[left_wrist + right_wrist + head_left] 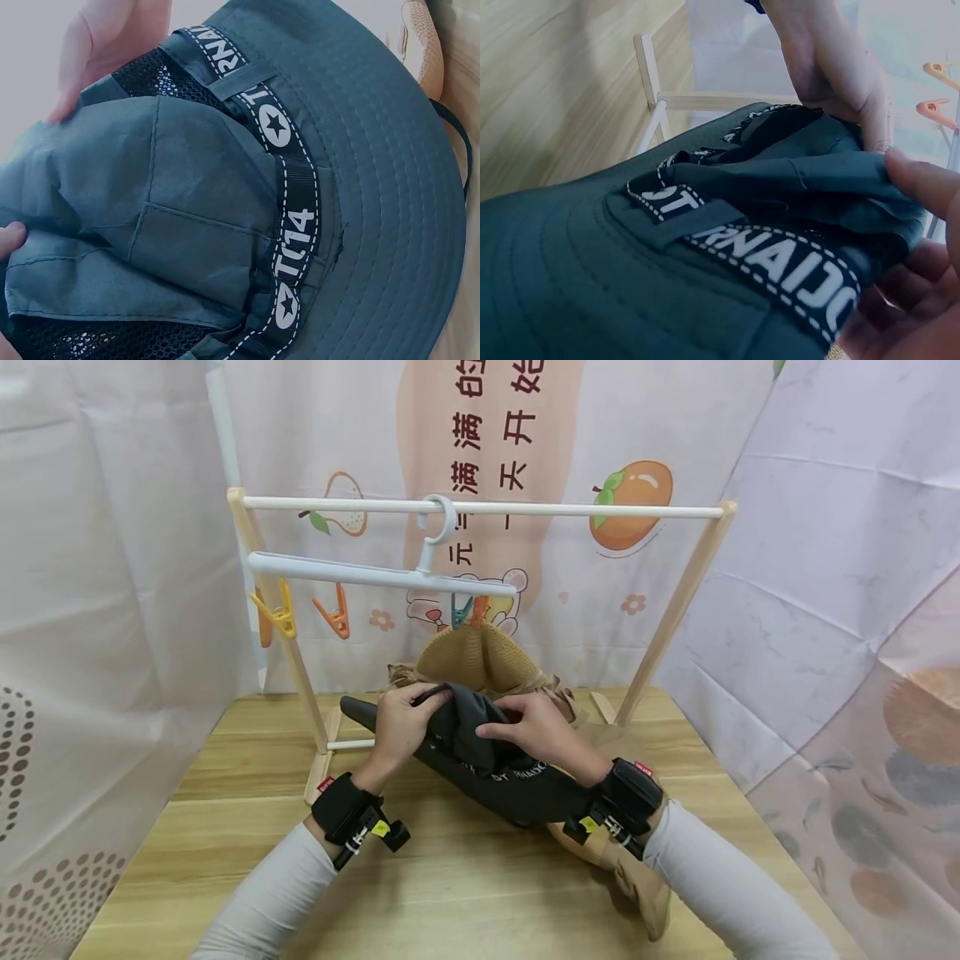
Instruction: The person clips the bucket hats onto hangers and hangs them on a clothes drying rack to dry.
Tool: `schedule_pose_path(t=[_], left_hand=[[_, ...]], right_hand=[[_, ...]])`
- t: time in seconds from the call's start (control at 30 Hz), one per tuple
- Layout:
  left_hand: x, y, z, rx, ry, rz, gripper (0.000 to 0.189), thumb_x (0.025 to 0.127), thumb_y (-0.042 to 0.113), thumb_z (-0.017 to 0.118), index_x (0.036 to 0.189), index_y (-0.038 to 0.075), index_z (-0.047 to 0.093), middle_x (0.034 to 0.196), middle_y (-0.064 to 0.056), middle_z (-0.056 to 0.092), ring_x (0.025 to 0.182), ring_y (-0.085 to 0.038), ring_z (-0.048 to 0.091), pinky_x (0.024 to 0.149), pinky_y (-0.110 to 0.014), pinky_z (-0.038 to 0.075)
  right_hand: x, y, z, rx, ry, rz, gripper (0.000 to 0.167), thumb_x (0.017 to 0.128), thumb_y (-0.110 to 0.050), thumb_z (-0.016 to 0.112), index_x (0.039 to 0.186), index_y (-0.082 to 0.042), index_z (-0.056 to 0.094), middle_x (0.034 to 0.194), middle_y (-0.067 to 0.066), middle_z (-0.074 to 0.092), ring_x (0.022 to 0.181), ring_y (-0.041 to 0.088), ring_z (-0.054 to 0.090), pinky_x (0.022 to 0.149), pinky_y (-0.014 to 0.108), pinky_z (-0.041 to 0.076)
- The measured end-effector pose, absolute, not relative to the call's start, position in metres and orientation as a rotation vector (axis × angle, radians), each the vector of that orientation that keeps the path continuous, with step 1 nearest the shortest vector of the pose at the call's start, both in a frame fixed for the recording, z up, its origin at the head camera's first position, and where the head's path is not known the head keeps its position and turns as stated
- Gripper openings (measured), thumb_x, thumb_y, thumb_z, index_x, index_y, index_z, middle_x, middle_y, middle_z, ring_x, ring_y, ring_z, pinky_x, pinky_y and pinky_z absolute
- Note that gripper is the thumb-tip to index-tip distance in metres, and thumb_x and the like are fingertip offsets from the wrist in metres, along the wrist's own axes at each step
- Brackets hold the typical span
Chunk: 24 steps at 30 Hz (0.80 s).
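A dark grey-green bucket hat [525, 789] with a lettered black band [292, 232] and mesh panels [142, 75] is held up over the table by both hands. At the left side of its crown [202, 172], my left hand [401, 722] pinches the cloth between thumb and fingers. My right hand [543, 727] grips the other side, its thumb [919, 184] over a fold and its fingers underneath. The crown is creased and partly sunken between the hands. The wide stitched brim [562, 277] faces toward me, and a thin black cord [457, 139] hangs at its edge.
Behind the hat stands a wooden rack [675, 602] with a white rod [570, 510]. From it hangs a pale blue hanger [360, 573] with several clips, including a yellow clip [277, 610]. A tan woven hat [480, 656] and brown cloth [641, 889] lie on the wooden table [450, 902].
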State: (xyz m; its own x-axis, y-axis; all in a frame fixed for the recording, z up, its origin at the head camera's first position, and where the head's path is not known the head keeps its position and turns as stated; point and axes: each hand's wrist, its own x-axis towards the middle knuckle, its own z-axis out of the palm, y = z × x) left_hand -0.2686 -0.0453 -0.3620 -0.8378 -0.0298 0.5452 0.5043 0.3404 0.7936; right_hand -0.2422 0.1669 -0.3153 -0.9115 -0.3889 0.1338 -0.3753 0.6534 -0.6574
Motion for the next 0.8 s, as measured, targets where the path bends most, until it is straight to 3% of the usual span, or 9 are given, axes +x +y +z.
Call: schedule_pose_path(t=[0.13,0.2,0.43,0.57,0.8], left_hand=[[-0.269,-0.045,-0.362,-0.418,-2.133,-1.521,0.015,0.088,0.022,0.074,0.094,0.009,0.079,0.092,-0.01,0.076,0.084,-0.022,0.072,0.077,-0.038,0.058],[-0.27,-0.044,-0.362,-0.418,-2.125,-1.52,0.015,0.088,0.022,0.074,0.094,0.009,0.078,0.092,-0.01,0.076,0.085,-0.021,0.072,0.077,-0.037,0.057],[-0.273,-0.045,-0.361,-0.403,-2.091,-1.554,0.015,0.088,0.022,0.073,0.092,0.008,0.078,0.092,-0.01,0.076,0.086,-0.021,0.071,0.075,-0.028,0.055],[-0.276,-0.047,-0.36,-0.405,-2.085,-1.546,0.015,0.088,0.022,0.073,0.092,0.007,0.078,0.092,-0.011,0.075,0.086,-0.022,0.071,0.076,-0.028,0.055],[-0.279,-0.051,-0.357,-0.375,-2.109,-1.564,0.018,0.088,0.024,0.073,0.094,0.007,0.078,0.095,-0.012,0.075,0.092,-0.023,0.069,0.082,-0.038,0.055]], right_hand=[[-0.246,0.165,-0.318,-0.626,2.833,-1.155,0.019,0.09,-0.029,0.071,0.095,-0.011,0.075,0.066,0.001,0.056,0.059,0.014,0.047,0.059,0.025,0.036],[-0.247,0.164,-0.319,-0.615,2.83,-1.19,0.017,0.09,-0.028,0.07,0.089,-0.012,0.074,0.063,0.001,0.052,0.057,0.015,0.044,0.058,0.025,0.034],[-0.251,0.163,-0.318,-0.581,2.893,-1.26,0.017,0.09,-0.027,0.071,0.095,-0.012,0.078,0.088,0.006,0.072,0.063,0.012,0.053,0.06,0.025,0.039],[-0.255,0.161,-0.318,-0.592,2.908,-1.286,0.018,0.091,-0.027,0.07,0.095,-0.012,0.078,0.087,0.008,0.073,0.061,0.012,0.053,0.059,0.024,0.04],[-0.263,0.158,-0.317,-0.633,2.931,-1.346,0.016,0.091,-0.022,0.07,0.094,-0.01,0.078,0.086,0.008,0.073,0.067,0.013,0.057,0.061,0.024,0.041]])
